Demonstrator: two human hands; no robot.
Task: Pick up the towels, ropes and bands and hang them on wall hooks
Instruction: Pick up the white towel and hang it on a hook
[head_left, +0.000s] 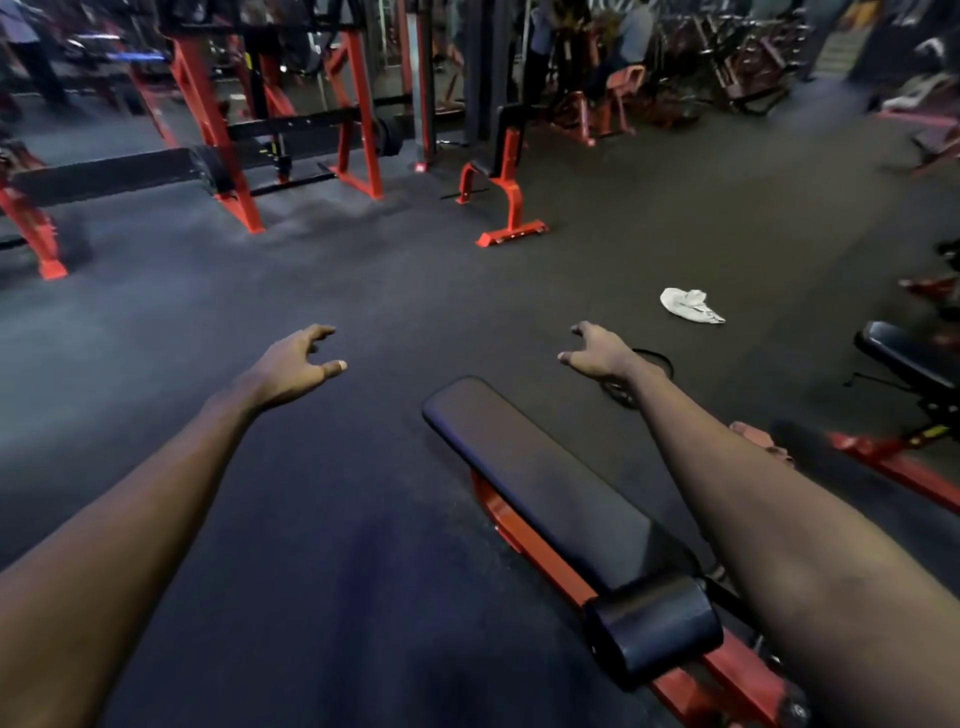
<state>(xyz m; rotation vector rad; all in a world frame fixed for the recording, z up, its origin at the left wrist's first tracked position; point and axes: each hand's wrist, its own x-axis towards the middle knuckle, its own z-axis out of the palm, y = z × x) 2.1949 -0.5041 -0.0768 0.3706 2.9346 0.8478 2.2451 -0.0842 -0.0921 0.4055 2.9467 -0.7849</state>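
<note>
Reaching forward over the gym floor, I find both arms extended and nothing collected yet. My left hand has its grip half open, fingers curled, holding nothing. My right hand is likewise half open and empty.

Landmark for all positions: the black padded bench with the red frame, low and right of centre.

Items noted:
- A white towel lies crumpled on the floor beyond the far end of the bench, off to its right, well apart from my right hand.
- A dark loop, which I judge to be a band or rope, lies on the floor just past the bench's far end, partly hidden behind my right wrist.
- A pinkish cloth, possibly another towel, lies on the floor to the right of the bench, mostly hidden by my right forearm.

No wall hooks are in view. Assessment: the task is at its start; every pickup and every hanging step remains.
</note>
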